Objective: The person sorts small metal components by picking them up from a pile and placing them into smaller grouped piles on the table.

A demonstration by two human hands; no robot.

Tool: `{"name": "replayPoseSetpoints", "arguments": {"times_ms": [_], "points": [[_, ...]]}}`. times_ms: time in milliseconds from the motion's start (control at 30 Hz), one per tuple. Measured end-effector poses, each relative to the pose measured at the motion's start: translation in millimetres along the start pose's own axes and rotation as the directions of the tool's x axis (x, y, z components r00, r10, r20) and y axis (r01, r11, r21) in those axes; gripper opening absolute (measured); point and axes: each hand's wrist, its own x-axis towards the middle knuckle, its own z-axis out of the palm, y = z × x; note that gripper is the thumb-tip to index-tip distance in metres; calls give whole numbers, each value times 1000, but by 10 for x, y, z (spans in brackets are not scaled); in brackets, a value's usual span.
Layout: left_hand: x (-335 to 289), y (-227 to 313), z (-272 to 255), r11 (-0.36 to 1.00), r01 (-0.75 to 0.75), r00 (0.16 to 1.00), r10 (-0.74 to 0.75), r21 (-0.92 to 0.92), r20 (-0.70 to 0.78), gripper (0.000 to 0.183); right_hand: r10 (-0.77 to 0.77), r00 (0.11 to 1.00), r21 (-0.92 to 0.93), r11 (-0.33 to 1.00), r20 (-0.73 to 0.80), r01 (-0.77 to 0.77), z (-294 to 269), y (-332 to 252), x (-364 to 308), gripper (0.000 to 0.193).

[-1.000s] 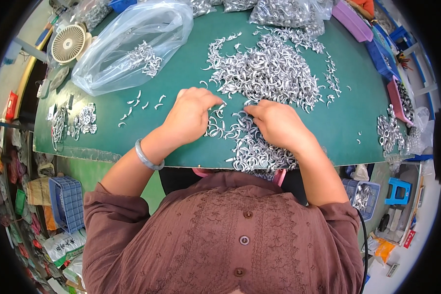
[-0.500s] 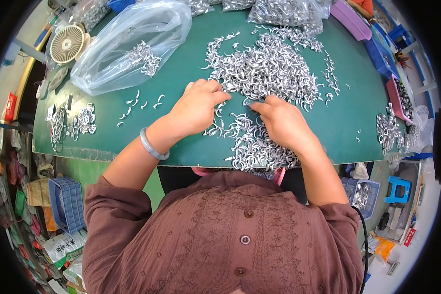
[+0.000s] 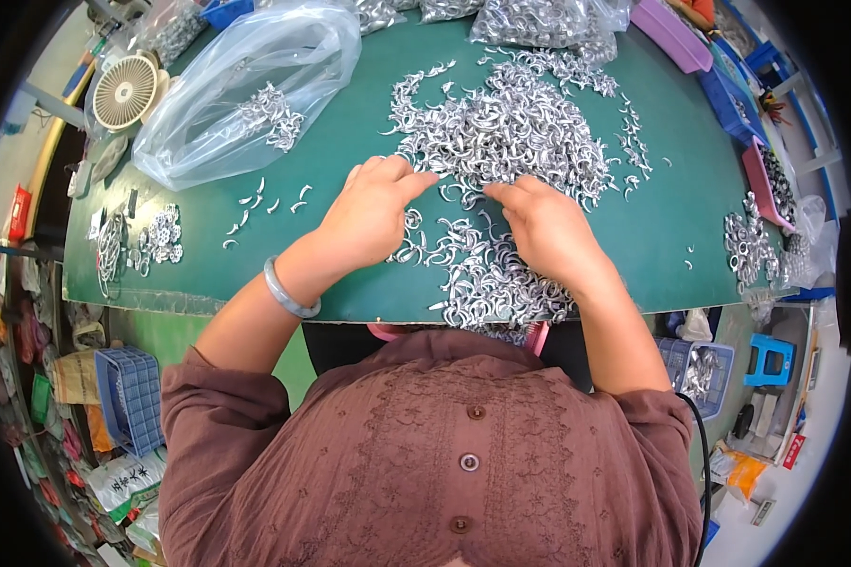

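A large heap of curved silver metal pieces (image 3: 511,123) lies on the green table in front of me. A smaller heap of the same pieces (image 3: 496,279) spreads to the table's near edge. My left hand (image 3: 369,213) is at the large heap's near left side, one digit pointing right, the other fingers bent. Facing it, my right hand (image 3: 550,227) rests between the two heaps, fingers bent together and pointing left. A few loose curved pieces (image 3: 465,196) lie between my fingertips. Whatever either hand holds is hidden beneath the fingers.
A clear plastic bag (image 3: 184,142) with some pieces lies at the back left, near a small fan (image 3: 126,92). Filled bags (image 3: 539,26) stand at the back. Purple (image 3: 671,36), blue (image 3: 728,104) and pink (image 3: 766,184) bins line the right. Below the near edge shows a pink container (image 3: 537,337).
My right fingertips have shifted slightly away from me, toward the large heap. Several curved pieces now lie loose between the hands. My left hand has barely moved.
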Motion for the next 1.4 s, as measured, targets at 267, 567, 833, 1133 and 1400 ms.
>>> {"name": "replayPoseSetpoints", "arguments": {"times_ms": [267,567,833,1133,1400], "points": [[14,41,20,999,-4,989,-3,54,146,46,59,997,-65,996,55,-56,29,-6,50,34],[86,132,4,999,-22,984,14,47,177,43,39,999,-82,996,28,-36,55,5,25,29],[110,166,96,997,-61,991,54,56,124,43,30,999,-30,999,-14,-30,43,-34,30,24],[54,153,27,997,-78,974,72,21,214,43,-48,995,19,999,86,46,-92,91,-26,24],[84,109,36,998,-57,978,61,-27,199,47,65,997,-37,997,-44,-67,3,75,-38,33]]}}
